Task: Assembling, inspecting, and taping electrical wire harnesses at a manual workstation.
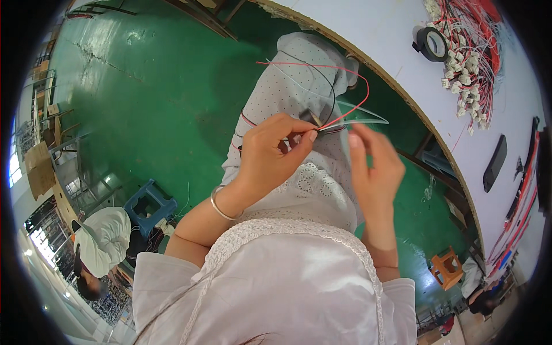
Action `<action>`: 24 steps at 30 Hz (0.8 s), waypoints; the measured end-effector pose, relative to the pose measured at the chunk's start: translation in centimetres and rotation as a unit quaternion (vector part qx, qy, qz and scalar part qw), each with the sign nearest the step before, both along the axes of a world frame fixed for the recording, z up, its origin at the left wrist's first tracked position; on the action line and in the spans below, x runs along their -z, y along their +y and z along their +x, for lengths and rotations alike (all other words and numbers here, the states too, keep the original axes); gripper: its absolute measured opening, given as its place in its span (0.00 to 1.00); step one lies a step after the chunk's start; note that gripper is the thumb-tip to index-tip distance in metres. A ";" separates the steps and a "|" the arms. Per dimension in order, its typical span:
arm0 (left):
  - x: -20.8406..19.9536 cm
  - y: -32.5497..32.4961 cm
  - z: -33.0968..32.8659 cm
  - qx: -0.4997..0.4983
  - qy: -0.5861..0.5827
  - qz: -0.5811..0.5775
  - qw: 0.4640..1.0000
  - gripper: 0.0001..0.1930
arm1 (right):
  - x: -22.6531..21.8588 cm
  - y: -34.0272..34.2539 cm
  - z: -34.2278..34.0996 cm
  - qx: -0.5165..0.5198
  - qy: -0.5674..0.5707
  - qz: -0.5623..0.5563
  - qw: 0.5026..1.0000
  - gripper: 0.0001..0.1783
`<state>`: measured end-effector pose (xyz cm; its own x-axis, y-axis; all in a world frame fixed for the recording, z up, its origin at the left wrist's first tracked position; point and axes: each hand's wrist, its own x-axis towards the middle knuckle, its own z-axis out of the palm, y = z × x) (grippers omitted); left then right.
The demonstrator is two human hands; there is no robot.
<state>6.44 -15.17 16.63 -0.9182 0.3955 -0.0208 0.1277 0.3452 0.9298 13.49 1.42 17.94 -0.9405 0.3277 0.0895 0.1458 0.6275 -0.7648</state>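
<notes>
My left hand (277,145) is closed in a pinch above my lap, thumb and forefinger pressed on a bundle of thin wires. From that pinch a red wire (367,92) loops up and back to the left, a black wire (332,86) arcs over the lap, and pale, clear-looking strands (368,121) bend out to the right. More wire lies behind the left hand. Close to the right of the bundle is my right hand (378,167), raised with thumb and fingers bent; motion smears its fingertips, and whether they grip a strand cannot be made out. A small dark object with a tan edge (313,118) shows behind the wires.
On the white table (397,40) at right lie a black tape roll (431,44), heaped wires with white connectors (463,75), a black phone-like slab (495,163) and long red and black wires (520,201). A blue stool (150,207) and a seated person (103,241) are at left.
</notes>
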 end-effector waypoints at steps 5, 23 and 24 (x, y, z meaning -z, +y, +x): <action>-2.4 -1.4 -1.7 0.099 0.121 -0.044 0.987 0.04 | -0.9 1.0 -4.1 -0.255 0.103 0.101 0.956 0.19; -0.4 -2.2 -2.8 0.182 0.457 -0.175 0.853 0.11 | 3.5 -0.2 -4.7 -0.056 -0.240 -0.485 0.839 0.14; -0.4 -2.1 -2.9 0.178 0.477 -0.174 0.843 0.11 | 4.0 -0.1 -4.5 -0.069 -0.222 -0.471 0.851 0.13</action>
<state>3.58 -17.28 16.99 -0.4072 0.7717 0.4886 0.9130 0.3582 0.1952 8.99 1.29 13.90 -0.8481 -0.0585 -0.5266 0.5268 -0.1994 -0.8263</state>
